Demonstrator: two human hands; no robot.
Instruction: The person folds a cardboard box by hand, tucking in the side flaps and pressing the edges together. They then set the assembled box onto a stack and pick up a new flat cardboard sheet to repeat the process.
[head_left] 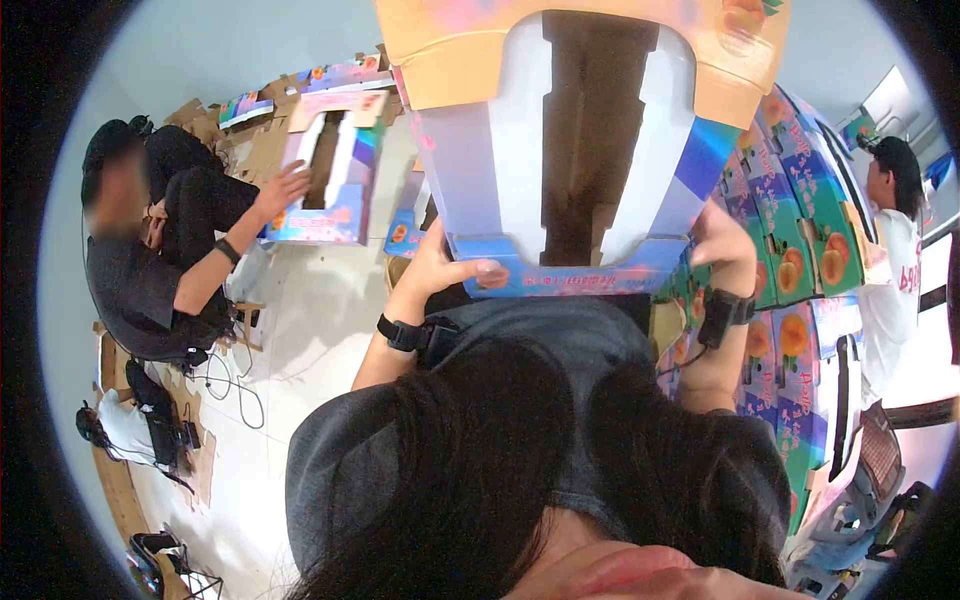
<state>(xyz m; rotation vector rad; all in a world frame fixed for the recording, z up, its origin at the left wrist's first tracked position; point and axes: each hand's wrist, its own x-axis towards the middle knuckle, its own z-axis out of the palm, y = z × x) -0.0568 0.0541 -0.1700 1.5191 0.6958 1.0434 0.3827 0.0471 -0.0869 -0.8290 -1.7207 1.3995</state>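
A colourful printed cardboard box point(480, 180) with a large cut-out in its top is held up in front of my chest. Through the opening its white inner flaps and a dark brown gap show. My left hand point(445, 262) grips the lower left corner, thumb on the printed front edge. My right hand point(722, 240) is at the lower right side of the box, its fingers partly hidden and blurred against the side.
Stacked fruit-printed boxes point(790, 235) rise at the right. A seated person point(135, 265) at the left touches a similar box point(345, 205). Another person point(895, 270) stands at the far right. Flat cardboard point(260, 150) lies at the back left; a cable point(235, 385) is on the floor.
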